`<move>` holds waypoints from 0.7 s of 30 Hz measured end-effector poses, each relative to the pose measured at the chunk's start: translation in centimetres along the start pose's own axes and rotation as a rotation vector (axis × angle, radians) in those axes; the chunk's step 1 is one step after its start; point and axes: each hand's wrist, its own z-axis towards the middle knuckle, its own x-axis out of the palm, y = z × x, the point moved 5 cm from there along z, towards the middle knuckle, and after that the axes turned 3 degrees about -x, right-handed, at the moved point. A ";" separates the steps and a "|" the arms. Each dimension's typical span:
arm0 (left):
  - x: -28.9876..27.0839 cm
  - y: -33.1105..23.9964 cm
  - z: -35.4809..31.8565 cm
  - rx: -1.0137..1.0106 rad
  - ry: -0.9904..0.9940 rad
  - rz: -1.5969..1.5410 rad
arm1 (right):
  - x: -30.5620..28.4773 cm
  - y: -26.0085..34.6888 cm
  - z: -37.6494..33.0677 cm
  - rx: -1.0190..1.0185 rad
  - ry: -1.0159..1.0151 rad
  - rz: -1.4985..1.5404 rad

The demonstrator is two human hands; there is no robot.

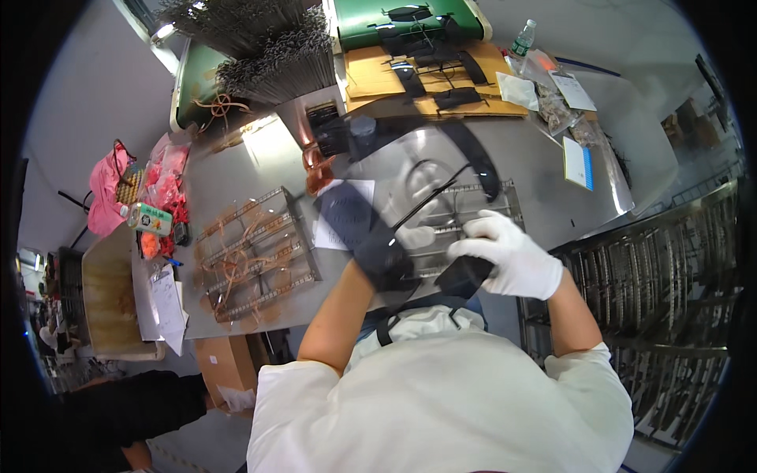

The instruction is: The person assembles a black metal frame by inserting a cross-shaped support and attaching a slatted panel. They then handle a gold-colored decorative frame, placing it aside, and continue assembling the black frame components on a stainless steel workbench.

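A black frame of broad curved paddles (382,251) on thin rods is in front of me above the worktable, smeared by motion. My right hand (511,256), in a white glove, has its fingers curled at the frame's near right paddle (465,276) and grips it. One paddle covers most of my left hand (415,237); only a blurred white patch of glove shows beyond it, so I cannot tell its grip. Under the hands lies a metal rack (449,229) with slotted bars. A similar rack (264,254) lies to the left with copper-coloured parts on it.
Similar black paddled frames (430,75) lie on cardboard at the back. Thin dark rods (276,75) stand bundled at the back left. Pink bags (110,189) and a clipboard (167,303) sit at the left edge. Metal racks (646,292) fill the right. A person's dark sleeve (142,406) shows lower left.
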 end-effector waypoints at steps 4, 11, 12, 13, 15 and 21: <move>1.7 -7.5 0.2 0.196 -0.152 0.020 | 2.5 0.9 1.3 0.007 -0.350 -0.152; 8.8 -9.1 -1.5 0.639 -0.141 1.430 | 11.6 -3.8 4.1 0.587 -0.102 0.388; 8.0 -9.3 -1.0 0.578 -0.106 1.420 | 11.5 -3.2 5.0 0.552 -0.050 0.081; 6.7 -10.2 -1.0 0.520 -0.085 1.414 | 11.1 -2.1 6.3 0.516 -0.008 -0.203; 3.0 -12.6 -2.2 0.383 -0.298 0.678 | 8.3 -0.9 6.6 0.478 -0.194 0.108; -3.1 -21.3 -12.9 0.636 -0.303 0.016 | 12.6 -8.6 3.1 0.836 -0.205 1.040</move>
